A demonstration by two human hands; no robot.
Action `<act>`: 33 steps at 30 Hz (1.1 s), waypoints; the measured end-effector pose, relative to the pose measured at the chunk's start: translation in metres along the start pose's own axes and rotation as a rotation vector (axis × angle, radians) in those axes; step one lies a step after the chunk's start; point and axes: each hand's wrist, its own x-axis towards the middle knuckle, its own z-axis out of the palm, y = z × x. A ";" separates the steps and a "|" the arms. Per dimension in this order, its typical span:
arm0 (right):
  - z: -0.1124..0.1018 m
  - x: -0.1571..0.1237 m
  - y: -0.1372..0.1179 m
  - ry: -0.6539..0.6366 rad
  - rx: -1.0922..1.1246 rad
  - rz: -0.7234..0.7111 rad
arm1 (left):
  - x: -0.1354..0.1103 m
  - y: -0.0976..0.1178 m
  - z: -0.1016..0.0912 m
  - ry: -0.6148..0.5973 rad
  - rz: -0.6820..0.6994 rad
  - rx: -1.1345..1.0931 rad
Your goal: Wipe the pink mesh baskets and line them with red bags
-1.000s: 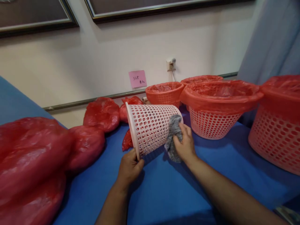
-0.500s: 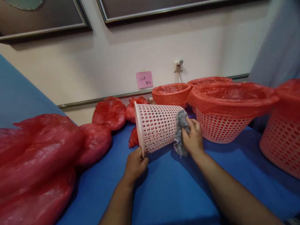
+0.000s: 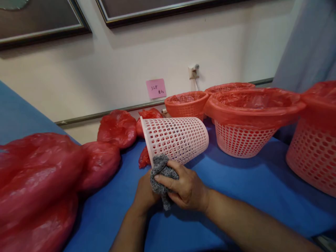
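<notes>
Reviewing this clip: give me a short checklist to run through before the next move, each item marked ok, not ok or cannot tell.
1. Right hand has hold of the grey cloth: ok.
2. Left hand has a firm grip on the rim of the white basket: cannot tell; the cloth hides its fingers.
3. White basket standing upright: not ok; it is tipped sideways, rim to the left.
4. Large red-lined basket to its right upright: ok.
5. Small red bag behind the rim not touching the white basket: cannot tell; partly hidden.
</notes>
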 end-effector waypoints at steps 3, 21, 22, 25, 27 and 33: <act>-0.002 0.002 0.000 -0.001 0.005 -0.020 | -0.001 0.002 -0.002 0.173 0.182 -0.178; -0.018 0.002 0.039 0.212 0.007 0.310 | 0.003 -0.003 0.002 0.027 0.216 -0.232; -0.014 0.003 0.025 0.142 0.053 0.192 | 0.003 -0.002 0.002 0.002 0.223 -0.222; -0.011 0.002 0.008 0.055 0.097 -0.001 | 0.002 0.000 0.002 -0.052 0.245 -0.194; -0.017 0.000 0.023 0.136 0.006 0.099 | 0.002 0.000 0.002 -0.061 0.234 -0.181; -0.049 -0.006 0.115 0.614 -0.226 0.861 | 0.005 -0.003 0.003 -0.073 0.221 -0.042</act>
